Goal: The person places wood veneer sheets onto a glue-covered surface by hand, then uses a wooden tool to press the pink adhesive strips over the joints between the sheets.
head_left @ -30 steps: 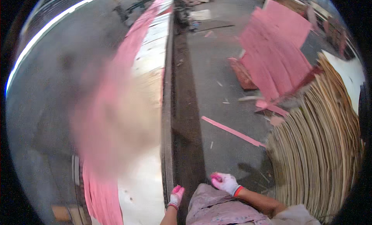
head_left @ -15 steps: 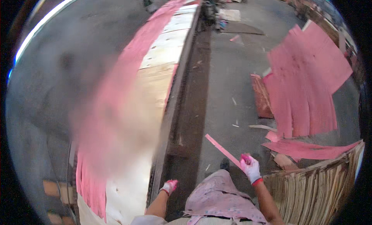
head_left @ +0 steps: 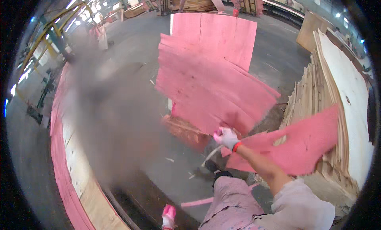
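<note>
My right hand [head_left: 225, 137], in a white glove with pink fingers and a red cuff, reaches to the lower edge of a large pink veneer sheet [head_left: 210, 83], fingers curled; whether it grips that edge is unclear. A second pink sheet [head_left: 212, 31] stands behind it. Just right of the hand lies a loose pink sheet [head_left: 289, 138] against the veneer stack. My left hand [head_left: 168, 215] hangs low near the dark rail, fingers curled, contents hidden. A reddish board [head_left: 186, 133] lies beneath the large sheets.
A tall veneer stack [head_left: 349, 111] is at right. A long conveyor of pink and pale sheets [head_left: 75, 158] runs along the left, beside a dark rail [head_left: 135, 198]. A pink strip [head_left: 194, 202] and scraps are on the floor. More stacks [head_left: 198, 2] stand far back. A blur hides the left middle.
The view has swung right toward the leaning pink sheets. My right hand and arm have moved forward and up to the sheet's lower edge; my left hand stays low.
</note>
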